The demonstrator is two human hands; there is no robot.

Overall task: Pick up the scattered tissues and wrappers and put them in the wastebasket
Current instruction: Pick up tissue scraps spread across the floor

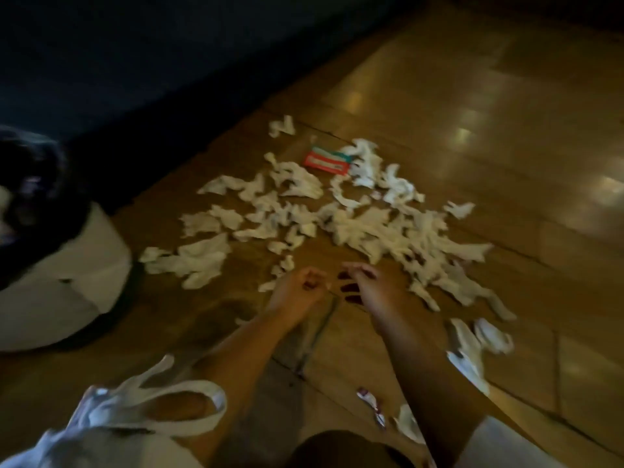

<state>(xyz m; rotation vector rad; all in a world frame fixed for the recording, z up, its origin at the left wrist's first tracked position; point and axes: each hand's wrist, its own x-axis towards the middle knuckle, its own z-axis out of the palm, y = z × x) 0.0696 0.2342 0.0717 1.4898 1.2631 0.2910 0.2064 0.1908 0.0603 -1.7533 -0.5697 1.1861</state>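
Several torn white tissues [354,228] lie scattered over the wooden floor in front of me. A red and teal wrapper [326,162] lies among them at the far side. A small red and silver wrapper [371,405] lies close to me, under my right forearm. My left hand [297,292] has its fingers curled in, pinching the top corner of a clear plastic wrapper [312,336] that reaches back under my wrist. My right hand [366,287] hovers beside it, fingers apart and pointing down, holding nothing. The white wastebasket [74,265] with a dark liner stands at the left.
A white cloth bag with looped handles [145,400] lies at the bottom left by my knees. Two more tissue pieces [472,346] lie to the right of my right arm. A dark wall or piece of furniture [135,62] runs along the far left. Bare shiny floor [506,96] stretches to the right.
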